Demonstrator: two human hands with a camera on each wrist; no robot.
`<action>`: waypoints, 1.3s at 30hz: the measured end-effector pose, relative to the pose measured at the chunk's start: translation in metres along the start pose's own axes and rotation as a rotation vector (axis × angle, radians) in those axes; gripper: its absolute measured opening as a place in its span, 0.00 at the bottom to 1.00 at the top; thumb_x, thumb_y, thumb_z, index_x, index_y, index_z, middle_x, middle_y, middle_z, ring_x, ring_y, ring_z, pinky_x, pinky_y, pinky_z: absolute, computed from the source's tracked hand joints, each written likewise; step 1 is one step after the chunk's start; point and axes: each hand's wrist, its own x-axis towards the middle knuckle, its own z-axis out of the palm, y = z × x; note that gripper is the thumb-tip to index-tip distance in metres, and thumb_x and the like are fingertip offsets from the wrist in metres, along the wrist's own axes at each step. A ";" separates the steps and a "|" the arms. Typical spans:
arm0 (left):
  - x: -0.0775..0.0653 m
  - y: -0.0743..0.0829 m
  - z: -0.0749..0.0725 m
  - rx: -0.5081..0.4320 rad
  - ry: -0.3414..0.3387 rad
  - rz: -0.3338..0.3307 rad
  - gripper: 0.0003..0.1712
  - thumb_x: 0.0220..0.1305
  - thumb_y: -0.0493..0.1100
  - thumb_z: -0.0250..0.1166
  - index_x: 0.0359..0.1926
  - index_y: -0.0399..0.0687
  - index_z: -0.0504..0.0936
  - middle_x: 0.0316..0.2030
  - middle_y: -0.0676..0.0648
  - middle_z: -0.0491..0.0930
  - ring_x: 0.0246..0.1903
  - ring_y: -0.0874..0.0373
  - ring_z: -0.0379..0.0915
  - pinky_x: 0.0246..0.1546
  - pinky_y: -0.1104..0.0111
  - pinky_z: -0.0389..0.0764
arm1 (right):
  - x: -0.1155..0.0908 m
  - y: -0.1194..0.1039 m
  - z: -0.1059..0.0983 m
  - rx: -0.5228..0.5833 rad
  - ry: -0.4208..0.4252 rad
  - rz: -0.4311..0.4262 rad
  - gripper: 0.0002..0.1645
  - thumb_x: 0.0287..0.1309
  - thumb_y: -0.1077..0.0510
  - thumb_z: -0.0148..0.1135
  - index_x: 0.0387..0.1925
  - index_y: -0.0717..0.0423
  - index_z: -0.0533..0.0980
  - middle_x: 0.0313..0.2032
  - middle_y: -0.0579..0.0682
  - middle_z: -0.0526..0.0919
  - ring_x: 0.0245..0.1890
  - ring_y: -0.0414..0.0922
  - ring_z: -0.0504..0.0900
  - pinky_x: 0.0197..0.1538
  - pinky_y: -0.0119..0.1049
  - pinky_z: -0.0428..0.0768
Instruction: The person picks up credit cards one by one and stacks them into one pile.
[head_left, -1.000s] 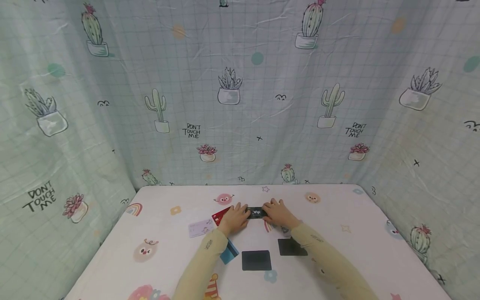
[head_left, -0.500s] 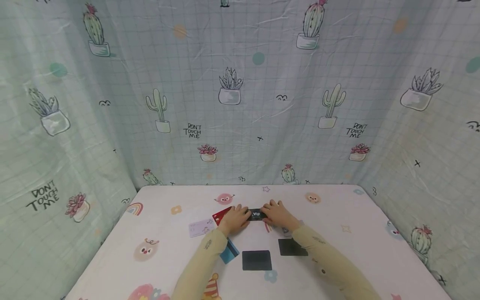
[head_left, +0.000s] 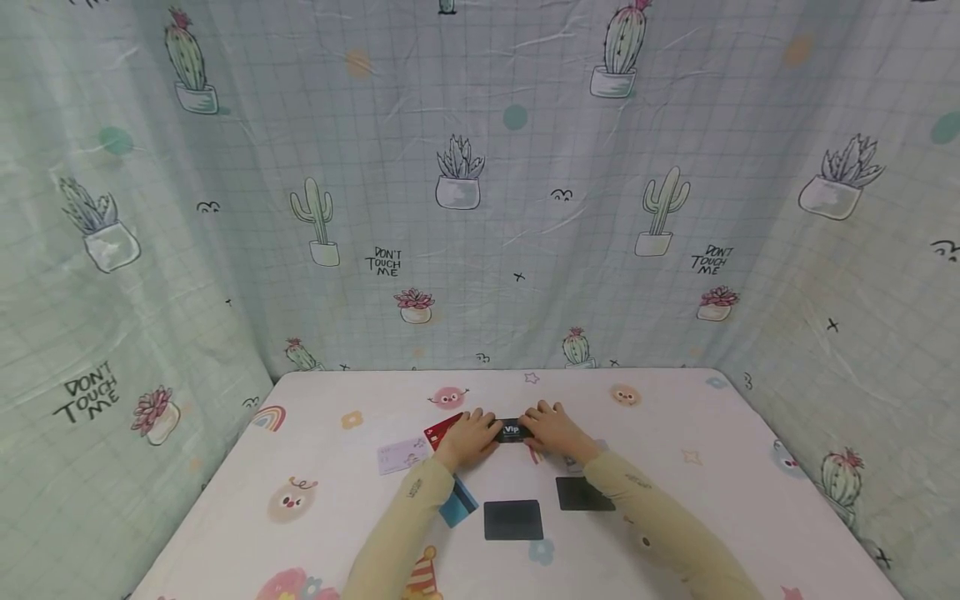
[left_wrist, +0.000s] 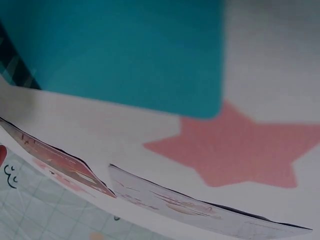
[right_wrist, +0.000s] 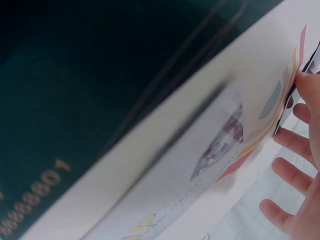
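Toward the back of the table, both hands are on a dark card marked "Vip" (head_left: pixel 512 430). My left hand (head_left: pixel 468 438) has bent fingers and grips its left end. At the right end, my right hand (head_left: pixel 553 430) pinches it between thumb and fingers, as the right wrist view shows a fingertip (right_wrist: pixel 290 142) at the card's edge. Beside the left hand lie a red card (head_left: pixel 439 432) and a lilac card (head_left: pixel 400 457). A blue card (head_left: pixel 459 506) with a dark stripe is partly hidden by the left sleeve. The left wrist view shows almost none of the left hand.
Nearer the person lie a black card (head_left: pixel 513 521) and a dark green card (head_left: pixel 579 494), the latter partly under the right forearm. A pale printed card (right_wrist: pixel 200 165) lies beyond the green one. The white table (head_left: pixel 337 542) has cartoon prints; a patterned curtain (head_left: pixel 480 317) stands behind it.
The Vip card has shifted slightly toward the person. My right hand has moved a little left, covering more of its right end. The other cards have stayed put.
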 end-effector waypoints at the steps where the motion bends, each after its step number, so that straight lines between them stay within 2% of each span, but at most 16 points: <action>1: 0.000 0.000 0.000 0.006 -0.003 -0.001 0.20 0.63 0.55 0.51 0.53 0.55 0.67 0.50 0.50 0.72 0.47 0.55 0.66 0.53 0.59 0.70 | 0.000 0.000 0.000 0.001 0.005 0.000 0.20 0.53 0.43 0.56 0.45 0.47 0.71 0.42 0.46 0.76 0.41 0.45 0.69 0.41 0.45 0.69; 13: 0.002 0.001 0.001 0.091 0.003 0.013 0.26 0.62 0.56 0.51 0.58 0.50 0.66 0.51 0.49 0.72 0.49 0.55 0.67 0.53 0.61 0.71 | -0.002 -0.001 -0.004 -0.001 0.018 -0.020 0.23 0.52 0.43 0.57 0.47 0.48 0.72 0.40 0.46 0.77 0.39 0.45 0.68 0.39 0.43 0.68; 22: 0.002 0.002 0.000 0.113 -0.006 0.005 0.28 0.62 0.56 0.51 0.59 0.48 0.66 0.52 0.49 0.72 0.50 0.55 0.68 0.53 0.62 0.71 | -0.002 0.000 0.001 -0.038 0.038 -0.028 0.24 0.52 0.40 0.56 0.48 0.47 0.72 0.40 0.45 0.77 0.39 0.44 0.68 0.40 0.42 0.69; 30: 0.002 0.002 0.002 0.124 -0.004 0.013 0.28 0.62 0.56 0.51 0.59 0.48 0.66 0.52 0.48 0.72 0.51 0.55 0.68 0.54 0.63 0.70 | 0.000 0.000 0.004 -0.026 0.043 -0.014 0.25 0.51 0.40 0.57 0.48 0.47 0.71 0.40 0.46 0.76 0.39 0.44 0.68 0.40 0.41 0.68; 39: 0.002 0.001 0.005 0.119 -0.012 0.014 0.29 0.62 0.57 0.50 0.60 0.48 0.65 0.53 0.48 0.71 0.52 0.55 0.67 0.55 0.63 0.69 | 0.000 -0.002 0.003 -0.039 0.015 -0.006 0.26 0.52 0.40 0.56 0.49 0.48 0.71 0.41 0.46 0.76 0.40 0.45 0.68 0.41 0.42 0.69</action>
